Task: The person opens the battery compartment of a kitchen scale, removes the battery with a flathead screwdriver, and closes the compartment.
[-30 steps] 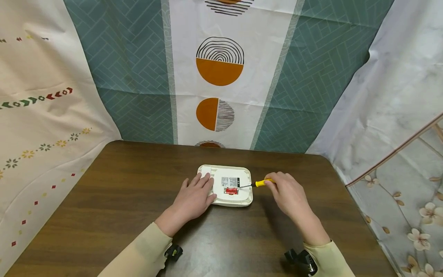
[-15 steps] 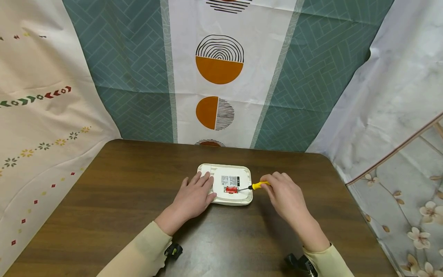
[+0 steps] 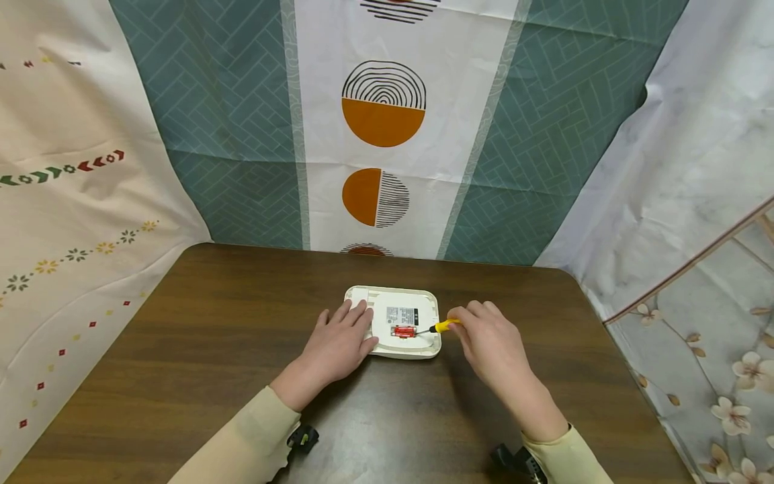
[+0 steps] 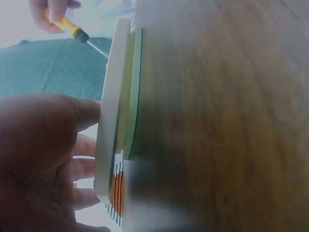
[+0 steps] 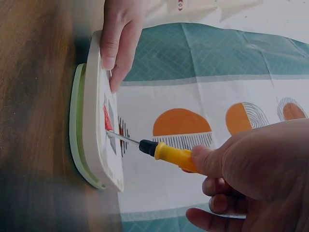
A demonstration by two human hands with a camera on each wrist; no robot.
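A flat, white, round-cornered device (image 3: 387, 346) lies on the table with a printed label and a recessed slot on its upper face. Inside the slot sits a red battery (image 3: 404, 331). My left hand (image 3: 335, 343) rests on the device's left part, fingers spread and straight. With thumb and fingers, my right hand (image 3: 492, 339) grips the yellow handle of a screwdriver (image 5: 176, 157). The screwdriver's metal tip is at the battery's right end; whether it touches the battery or the slot's edge, I cannot tell. A pale green underside (image 5: 76, 130) shows beneath the device.
The brown wooden table (image 3: 242, 289) extends around the device on all sides. Behind it hangs a green and white patterned cloth (image 3: 387, 202). Pale cloths hang at the left and right. A black camera (image 3: 302, 439) is strapped at my left wrist.
My right hand has moved slightly left, and the screwdriver now slants up more, its tip lower at the battery's right end. The left hand and the device have stayed put.
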